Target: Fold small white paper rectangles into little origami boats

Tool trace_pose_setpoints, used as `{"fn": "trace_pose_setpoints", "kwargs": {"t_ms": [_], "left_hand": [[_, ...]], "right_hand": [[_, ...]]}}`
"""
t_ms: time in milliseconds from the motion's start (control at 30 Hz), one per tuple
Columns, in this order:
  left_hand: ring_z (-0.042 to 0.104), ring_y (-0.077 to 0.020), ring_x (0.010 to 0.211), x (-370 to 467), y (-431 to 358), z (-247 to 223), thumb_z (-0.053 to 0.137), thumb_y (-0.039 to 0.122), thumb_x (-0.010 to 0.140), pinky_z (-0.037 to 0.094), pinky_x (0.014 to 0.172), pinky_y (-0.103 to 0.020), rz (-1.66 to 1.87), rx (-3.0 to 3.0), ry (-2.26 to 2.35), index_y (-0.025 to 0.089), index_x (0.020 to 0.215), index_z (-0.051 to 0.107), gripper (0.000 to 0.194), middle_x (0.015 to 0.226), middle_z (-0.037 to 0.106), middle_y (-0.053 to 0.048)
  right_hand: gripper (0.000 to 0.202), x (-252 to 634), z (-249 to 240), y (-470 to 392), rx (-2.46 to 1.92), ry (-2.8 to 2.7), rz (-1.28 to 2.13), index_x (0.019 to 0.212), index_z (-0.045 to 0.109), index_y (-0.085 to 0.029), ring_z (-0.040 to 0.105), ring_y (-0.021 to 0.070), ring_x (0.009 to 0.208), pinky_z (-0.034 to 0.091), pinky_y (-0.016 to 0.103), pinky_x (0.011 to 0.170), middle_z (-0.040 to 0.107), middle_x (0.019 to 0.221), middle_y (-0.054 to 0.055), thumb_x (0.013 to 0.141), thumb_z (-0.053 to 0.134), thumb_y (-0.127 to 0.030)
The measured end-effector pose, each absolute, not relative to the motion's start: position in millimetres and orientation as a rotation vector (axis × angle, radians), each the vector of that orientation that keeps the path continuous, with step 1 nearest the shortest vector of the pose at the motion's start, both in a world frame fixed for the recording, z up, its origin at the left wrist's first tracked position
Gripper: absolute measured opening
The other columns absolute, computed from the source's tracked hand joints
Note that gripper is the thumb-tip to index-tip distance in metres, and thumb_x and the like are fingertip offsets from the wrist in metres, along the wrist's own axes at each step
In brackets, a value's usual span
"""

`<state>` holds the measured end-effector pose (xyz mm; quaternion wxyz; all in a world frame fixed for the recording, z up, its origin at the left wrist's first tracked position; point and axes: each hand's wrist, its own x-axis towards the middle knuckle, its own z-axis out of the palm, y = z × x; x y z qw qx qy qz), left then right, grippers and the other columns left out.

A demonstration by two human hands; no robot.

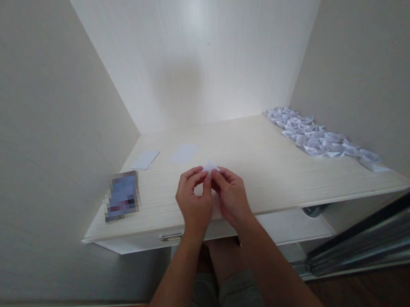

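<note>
Between the fingertips of both hands is a small piece of white paper (210,166), held just above the desk (266,185). My left hand (195,196) pinches its left side with thumb and fingers. On the right side, my right hand (231,191) grips it the same way, its thumb on the near face. The two thumbs come close together in the middle. My fingers cover much of the paper, so its exact folds cannot be made out.
A white sheet (184,152) and a stack of paper (145,160) lie at the back left. Nearer is a blurred-out blue item (122,195). Many folded white paper pieces (313,137) line the right wall. A drawer handle (171,237) sits below the front edge.
</note>
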<state>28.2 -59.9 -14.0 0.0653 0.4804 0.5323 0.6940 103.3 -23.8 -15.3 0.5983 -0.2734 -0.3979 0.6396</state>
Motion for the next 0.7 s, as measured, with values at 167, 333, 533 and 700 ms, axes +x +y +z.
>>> {"fn": "trace_pose_setpoints", "kwargs": {"t_ms": [167,333,533,700], "left_hand": [[0.072,-0.0190,0.083,21.6,-56.5,-14.0,0.078,0.029,0.080,0.061,0.070,-0.030,2.030,1.223,1.439,0.018,0.101,0.075,0.024,0.093,0.076,-0.008],[0.073,-0.0183,0.078,19.0,-54.3,-16.1,0.084,0.030,0.073,0.062,0.078,-0.035,1.987,1.085,1.305,0.018,0.097,0.077,0.028,0.085,0.077,-0.005],[0.074,-0.0177,0.077,14.1,-51.4,-16.0,0.088,0.029,0.065,0.061,0.078,-0.035,1.937,0.930,1.172,0.016,0.095,0.076,0.035,0.084,0.078,-0.006],[0.071,-0.0152,0.067,13.8,-52.0,-13.4,0.091,0.029,0.060,0.061,0.065,-0.030,1.921,0.844,1.143,0.014,0.090,0.076,0.037,0.077,0.076,-0.004]], "right_hand": [[0.022,108.0,-14.9,-21.7,-0.601,-0.926,1.572,0.081,0.074,-0.020,0.070,0.0187,0.083,0.059,0.037,0.085,0.077,0.088,0.005,0.075,0.080,-0.040],[0.022,111.4,-15.2,-20.0,-0.607,-0.940,1.587,0.079,0.074,-0.020,0.069,0.0181,0.082,0.058,0.037,0.086,0.077,0.087,0.004,0.073,0.082,-0.040],[0.018,117.6,-16.0,-13.0,-0.682,-0.973,1.550,0.080,0.077,-0.019,0.065,0.0131,0.069,0.056,0.031,0.075,0.076,0.078,0.001,0.068,0.084,-0.031],[0.020,124.8,-15.6,-7.8,-0.743,-1.048,1.523,0.082,0.080,-0.018,0.067,0.0137,0.067,0.057,0.032,0.073,0.078,0.079,0.002,0.065,0.085,-0.027]]}}
